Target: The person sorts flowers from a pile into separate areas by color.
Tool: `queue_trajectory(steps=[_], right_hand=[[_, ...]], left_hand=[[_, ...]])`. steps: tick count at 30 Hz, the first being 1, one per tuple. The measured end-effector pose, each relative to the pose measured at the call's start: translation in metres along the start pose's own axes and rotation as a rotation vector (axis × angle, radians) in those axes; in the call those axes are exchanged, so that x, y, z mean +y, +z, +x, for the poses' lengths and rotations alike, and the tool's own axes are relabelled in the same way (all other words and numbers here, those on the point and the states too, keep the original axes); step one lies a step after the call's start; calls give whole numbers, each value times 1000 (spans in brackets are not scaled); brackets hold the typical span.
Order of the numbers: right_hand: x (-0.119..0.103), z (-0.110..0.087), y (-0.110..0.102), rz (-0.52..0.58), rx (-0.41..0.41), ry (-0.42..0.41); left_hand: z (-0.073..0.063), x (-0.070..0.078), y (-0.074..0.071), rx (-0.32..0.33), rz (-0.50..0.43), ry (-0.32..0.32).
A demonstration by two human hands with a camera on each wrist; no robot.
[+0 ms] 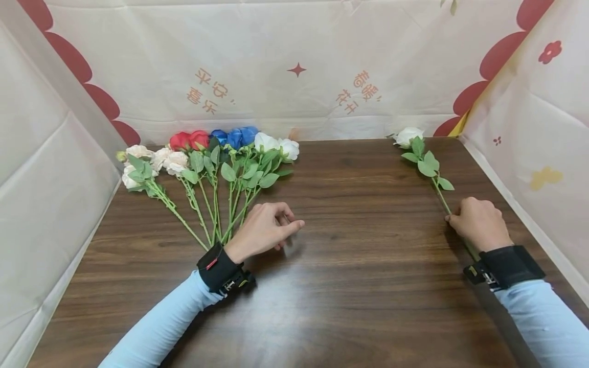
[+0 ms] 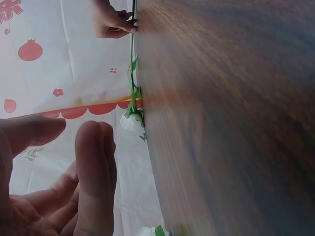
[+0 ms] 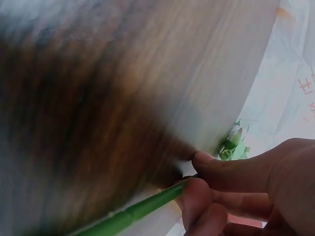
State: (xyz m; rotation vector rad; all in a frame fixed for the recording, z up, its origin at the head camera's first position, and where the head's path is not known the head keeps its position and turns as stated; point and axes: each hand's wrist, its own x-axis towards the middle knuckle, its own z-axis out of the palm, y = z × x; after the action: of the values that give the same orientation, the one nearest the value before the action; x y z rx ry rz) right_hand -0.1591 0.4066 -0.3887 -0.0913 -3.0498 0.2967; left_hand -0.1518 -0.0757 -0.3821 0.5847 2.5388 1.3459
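A single white rose (image 1: 408,136) on a long green stem (image 1: 440,196) lies at the table's right side. My right hand (image 1: 476,222) pinches that stem near its lower part; the right wrist view shows thumb and fingers closed on the stem (image 3: 142,206). A fan of several roses (image 1: 209,153), white, red and blue, lies at the back left with stems converging toward my left hand (image 1: 267,230). That hand rests on the table beside the stem ends, fingers loosely curled and holding nothing. In the left wrist view the relaxed fingers (image 2: 93,162) show, with the white rose (image 2: 131,122) far off.
The dark wooden table (image 1: 349,266) is boxed in by cream fabric walls (image 1: 294,66) at the back and both sides, printed with red shapes and characters. Black wrist straps (image 1: 508,266) sit on both light-blue sleeves.
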Motion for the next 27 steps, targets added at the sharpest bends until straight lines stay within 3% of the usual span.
queue_trajectory(steps=[9,13,17,20,23,27], right_hand=[[-4,3,1,4,-8,43],[-20,0,0,27,54,36],[-59,-2,-1,113,165,-93],[-101,-4,0,178,205,-225],[-148,-5,2,245,160,-318],[-204,-6,5,322,41,-384]], left_hand=[[-2,-1,0,33,62,33],[-1,-1,-1,43,75,44],[-1,1,-2,49,119,54],[0,1,-3,66,161,70],[2,0,-5,111,230,92],[4,1,-9,162,298,106]])
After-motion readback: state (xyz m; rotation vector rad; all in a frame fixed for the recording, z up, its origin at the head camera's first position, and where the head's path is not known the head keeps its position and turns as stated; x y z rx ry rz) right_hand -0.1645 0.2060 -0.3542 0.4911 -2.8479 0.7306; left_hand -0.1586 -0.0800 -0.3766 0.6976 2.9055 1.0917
